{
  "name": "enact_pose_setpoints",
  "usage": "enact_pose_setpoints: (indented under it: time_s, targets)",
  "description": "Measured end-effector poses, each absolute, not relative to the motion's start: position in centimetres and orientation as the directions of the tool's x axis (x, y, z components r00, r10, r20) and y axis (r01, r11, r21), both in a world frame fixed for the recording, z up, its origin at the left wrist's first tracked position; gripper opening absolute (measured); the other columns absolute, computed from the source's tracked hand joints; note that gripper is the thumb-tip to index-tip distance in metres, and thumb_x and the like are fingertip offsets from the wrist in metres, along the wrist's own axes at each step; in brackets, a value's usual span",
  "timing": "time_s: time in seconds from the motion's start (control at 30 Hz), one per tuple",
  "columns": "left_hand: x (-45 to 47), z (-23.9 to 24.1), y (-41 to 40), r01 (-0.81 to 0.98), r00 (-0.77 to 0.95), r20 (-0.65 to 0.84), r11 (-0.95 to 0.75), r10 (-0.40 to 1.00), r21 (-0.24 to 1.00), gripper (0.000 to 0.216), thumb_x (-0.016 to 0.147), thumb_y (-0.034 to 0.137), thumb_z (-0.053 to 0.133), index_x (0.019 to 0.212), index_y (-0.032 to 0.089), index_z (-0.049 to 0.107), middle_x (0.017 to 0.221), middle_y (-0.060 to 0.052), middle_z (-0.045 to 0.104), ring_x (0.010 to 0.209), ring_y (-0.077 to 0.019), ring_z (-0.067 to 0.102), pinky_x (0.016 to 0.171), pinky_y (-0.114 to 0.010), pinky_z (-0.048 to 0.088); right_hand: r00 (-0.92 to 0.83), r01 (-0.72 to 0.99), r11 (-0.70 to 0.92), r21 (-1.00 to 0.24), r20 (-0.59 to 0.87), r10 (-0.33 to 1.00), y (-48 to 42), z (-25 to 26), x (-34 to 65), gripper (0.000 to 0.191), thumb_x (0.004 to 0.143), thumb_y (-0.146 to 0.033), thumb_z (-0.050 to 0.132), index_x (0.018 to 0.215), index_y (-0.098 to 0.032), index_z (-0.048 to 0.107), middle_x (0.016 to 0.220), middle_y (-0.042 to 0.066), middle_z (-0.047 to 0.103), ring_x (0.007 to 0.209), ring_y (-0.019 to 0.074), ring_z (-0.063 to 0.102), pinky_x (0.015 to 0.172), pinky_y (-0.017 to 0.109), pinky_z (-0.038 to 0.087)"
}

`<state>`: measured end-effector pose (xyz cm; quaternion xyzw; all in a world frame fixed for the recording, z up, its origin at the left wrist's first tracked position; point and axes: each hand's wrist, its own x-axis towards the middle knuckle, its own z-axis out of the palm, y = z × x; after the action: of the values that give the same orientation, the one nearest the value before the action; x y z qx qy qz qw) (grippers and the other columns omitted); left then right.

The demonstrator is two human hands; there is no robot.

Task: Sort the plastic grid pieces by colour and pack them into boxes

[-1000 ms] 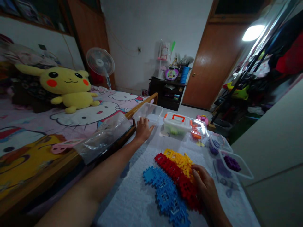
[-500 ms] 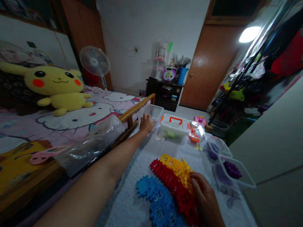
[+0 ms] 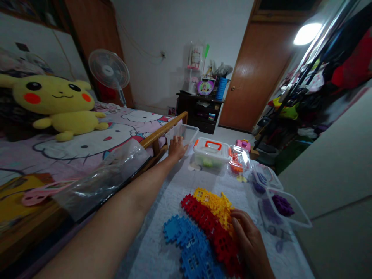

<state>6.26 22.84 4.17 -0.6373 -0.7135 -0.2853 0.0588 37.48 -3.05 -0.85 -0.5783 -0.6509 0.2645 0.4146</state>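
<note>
My left hand point(image 3: 177, 148) reaches far forward, its fingers over the near wall of a clear plastic box point(image 3: 190, 131) and its thumb out to the right. Closer to me, interlocking plastic building pieces lie in curved rows by colour: yellow pieces point(image 3: 213, 201), red pieces point(image 3: 209, 223) and blue pieces point(image 3: 192, 248). My right hand point(image 3: 250, 240) is at the right side of these rows, fingers together and curled against the edge of the yellow pieces. Its fingertips are partly hidden.
A lidded box with an orange handle point(image 3: 212, 149) stands beyond the pieces. Right of it are a clear box with orange pieces point(image 3: 236, 162) and open boxes with purple pieces point(image 3: 281, 205). A wooden bed rail point(image 3: 162, 131) and a plastic bag point(image 3: 107, 182) are at left.
The view has shifted slightly, so everything sits a little farther left and higher. Both hands keep about the same places relative to the box and the building pieces.
</note>
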Motion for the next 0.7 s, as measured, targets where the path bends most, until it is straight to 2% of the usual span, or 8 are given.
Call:
enact_pose_setpoints:
  time_s: [0.2, 0.43, 0.6, 0.7]
  targets:
    - [6.5, 4.5, 22.9, 0.944, -0.174, 0.437, 0.023, 0.882, 0.328, 0.045, 0.089, 0.040, 0.058, 0.126, 0.015, 0.052, 0.135, -0.017, 0.048, 0.121, -0.0342, 0.048, 0.100, -0.041, 0.040, 0.017, 0.543, 0.189, -0.818, 0.235, 0.972, -2.9, -0.9, 37.5, 0.029, 0.090, -0.045, 0.051, 0.092, -0.023, 0.069, 0.104, 0.007, 0.069, 0.102, 0.0226, 0.064, 0.092, 0.033, 0.049]
    - [6.8, 3.9, 23.0, 0.944, -0.179, 0.462, 0.019, 0.869, 0.331, 0.051, 0.088, 0.039, 0.058, 0.132, 0.015, 0.048, 0.140, -0.018, 0.046, 0.122, -0.0358, 0.049, 0.098, -0.043, 0.043, 0.015, 0.546, 0.185, -0.817, 0.231, 0.973, -3.1, -0.3, 37.1, 0.027, 0.090, -0.043, 0.050, 0.092, -0.022, 0.068, 0.105, 0.007, 0.068, 0.102, 0.0225, 0.063, 0.093, 0.034, 0.048]
    - [6.5, 3.4, 23.1, 0.937, -0.167, 0.459, -0.004, 0.873, 0.349, 0.061, 0.086, 0.034, 0.060, 0.140, 0.015, 0.039, 0.150, -0.020, 0.036, 0.131, -0.0377, 0.043, 0.100, -0.046, 0.043, 0.013, 0.551, 0.194, -0.811, 0.242, 0.970, -3.1, -0.2, 37.1, 0.025, 0.089, -0.041, 0.051, 0.090, -0.022, 0.068, 0.103, 0.007, 0.068, 0.102, 0.0229, 0.063, 0.092, 0.034, 0.048]
    - [6.6, 3.4, 22.3, 0.925, -0.182, 0.517, -0.033, 0.836, 0.380, 0.065, 0.086, 0.031, 0.059, 0.143, 0.013, 0.033, 0.153, -0.023, 0.029, 0.134, -0.0374, 0.042, 0.103, -0.048, 0.041, 0.005, 0.544, 0.194, -0.816, 0.235, 0.972, -3.1, -0.2, 37.1, 0.024, 0.089, -0.039, 0.051, 0.091, -0.022, 0.067, 0.104, 0.008, 0.068, 0.101, 0.0229, 0.063, 0.093, 0.035, 0.047]
